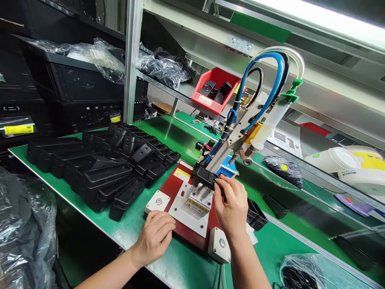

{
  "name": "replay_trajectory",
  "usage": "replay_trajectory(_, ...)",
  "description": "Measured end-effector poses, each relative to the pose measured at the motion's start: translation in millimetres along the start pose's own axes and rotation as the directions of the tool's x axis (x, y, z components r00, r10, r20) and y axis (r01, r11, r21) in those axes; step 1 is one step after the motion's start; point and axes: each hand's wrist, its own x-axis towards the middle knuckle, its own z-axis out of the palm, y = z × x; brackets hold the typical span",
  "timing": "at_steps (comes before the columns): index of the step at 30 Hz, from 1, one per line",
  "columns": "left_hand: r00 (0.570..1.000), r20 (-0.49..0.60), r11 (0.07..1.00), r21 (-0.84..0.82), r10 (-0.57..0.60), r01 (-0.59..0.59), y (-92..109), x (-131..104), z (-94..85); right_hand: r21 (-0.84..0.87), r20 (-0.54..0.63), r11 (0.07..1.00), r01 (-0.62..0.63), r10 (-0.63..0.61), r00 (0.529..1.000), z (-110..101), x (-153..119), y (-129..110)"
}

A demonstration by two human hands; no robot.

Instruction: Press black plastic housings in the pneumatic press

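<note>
A black plastic housing (206,176) with a ribbed face sits on the fixture of the dispensing machine, whose red base (177,180) rests on the green bench. My right hand (231,204) is closed with thumb and fingertips at the housing's right end. My left hand (156,235) lies by the front left edge of the base, just below a white button box (158,201), fingers loosely bent and holding nothing. Above the fixture, to its right, a tilted clear syringe (272,120) with a green cap is mounted on the machine.
Many black housings (105,176) are lined up on the left of the bench. A second white button box (219,244) stands beside my right wrist. Further back are a red bin (215,90) with black parts, blue hoses (279,68), and a bagged cable bundle (303,273) at front right.
</note>
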Motion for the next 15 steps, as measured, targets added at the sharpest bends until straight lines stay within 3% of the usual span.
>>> replay_trajectory(7,1.000,0.005,1.000,0.008,-0.003,0.003,1.5,1.5,-1.3,-0.092,0.251,0.989,0.113,-0.087,0.964,2.5,7.0,-5.2)
replay_trajectory(15,1.000,-0.005,1.000,0.000,0.008,-0.008,1.7,2.0,-1.4,-0.113,0.195,0.988,0.103,-0.080,0.978,6.6,0.0,-3.8)
